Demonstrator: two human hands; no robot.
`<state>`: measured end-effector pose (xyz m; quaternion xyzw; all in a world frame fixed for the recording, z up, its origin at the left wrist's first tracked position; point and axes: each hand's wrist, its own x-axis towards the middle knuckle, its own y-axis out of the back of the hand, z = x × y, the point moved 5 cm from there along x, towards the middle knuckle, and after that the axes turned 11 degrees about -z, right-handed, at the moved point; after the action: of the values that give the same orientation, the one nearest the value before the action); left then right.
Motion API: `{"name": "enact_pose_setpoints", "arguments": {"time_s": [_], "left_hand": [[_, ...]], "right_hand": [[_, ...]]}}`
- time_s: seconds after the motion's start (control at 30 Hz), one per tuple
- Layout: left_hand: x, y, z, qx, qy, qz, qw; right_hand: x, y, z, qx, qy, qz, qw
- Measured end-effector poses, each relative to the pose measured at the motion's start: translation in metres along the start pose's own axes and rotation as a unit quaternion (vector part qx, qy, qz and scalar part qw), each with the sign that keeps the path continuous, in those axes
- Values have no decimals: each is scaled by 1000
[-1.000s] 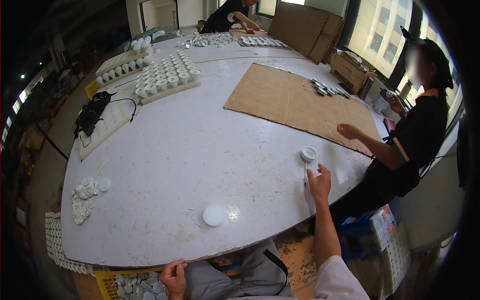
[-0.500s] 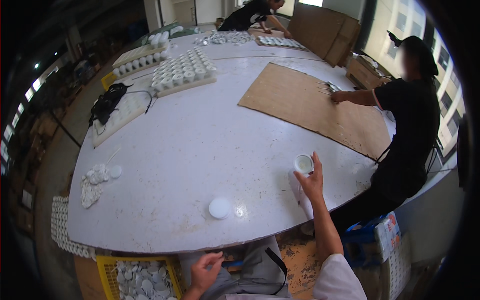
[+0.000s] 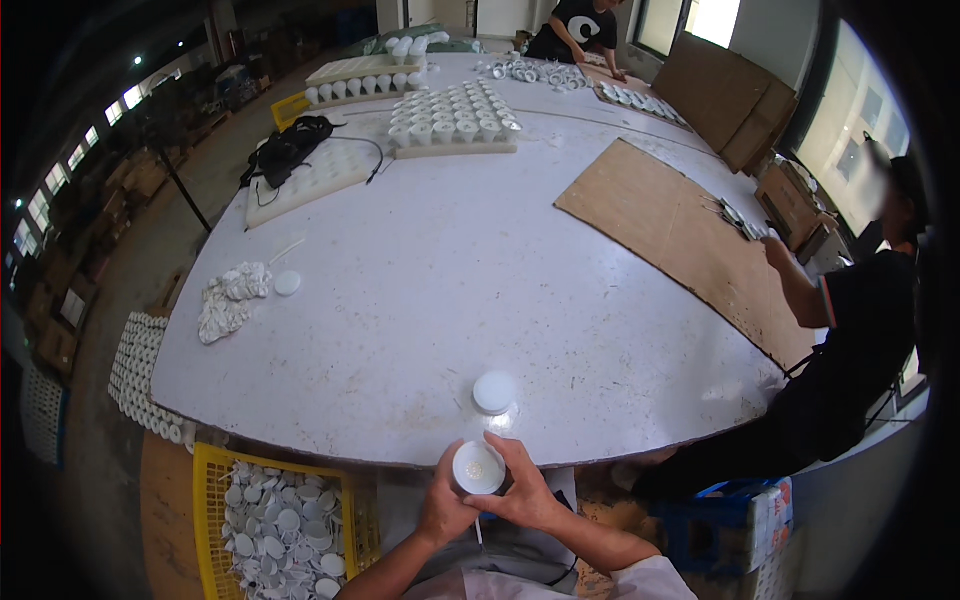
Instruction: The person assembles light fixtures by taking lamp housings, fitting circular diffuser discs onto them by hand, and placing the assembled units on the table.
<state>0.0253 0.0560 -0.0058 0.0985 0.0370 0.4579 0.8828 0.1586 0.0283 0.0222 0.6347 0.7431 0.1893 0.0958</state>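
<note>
Between my two hands, at the table's front edge, is a white round lamp cup [image 3: 479, 468], its open side facing up, with small yellowish spots inside. My left hand [image 3: 444, 508] wraps its left side, and my right hand [image 3: 524, 494] closes round the right side. A thin white strip hangs below the cup. Just beyond it, a white round cover [image 3: 495, 392] lies on the table [image 3: 400, 300]. Farther left are a crumpled white cloth [image 3: 232, 300] and a smaller white disc [image 3: 288, 283].
A yellow crate [image 3: 207, 520] of white discs stands at lower left. Foam trays of white cups [image 3: 455, 120] sit at the back, near black cables [image 3: 290, 150]. At right, a co-worker [image 3: 870, 310] reaches over a cardboard sheet [image 3: 680, 240]; another person [image 3: 580, 35] works at the far end.
My right hand has brought the cup from over the table's right side to the front edge. My left hand has risen from my lap and now holds it too. The view has shifted.
</note>
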Motion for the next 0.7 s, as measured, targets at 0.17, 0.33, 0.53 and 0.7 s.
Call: {"name": "enact_pose_setpoints", "arguments": {"time_s": [0.17, 0.33, 0.53, 0.7], "left_hand": [[-11, 19, -4, -109, 1, 75, 991], [-21, 30, -28, -134, 47, 71, 987], [-27, 21, -32, -136, 44, 48, 989], [-30, 24, -30, -122, 36, 48, 991]], "right_hand": [[17, 5, -14, 66, -27, -65, 995], [54, 75, 55, -183, -50, 195, 962], [77, 72, 75, -138, -202, 131, 961], [71, 72, 83, -137, -197, 180, 954]]}}
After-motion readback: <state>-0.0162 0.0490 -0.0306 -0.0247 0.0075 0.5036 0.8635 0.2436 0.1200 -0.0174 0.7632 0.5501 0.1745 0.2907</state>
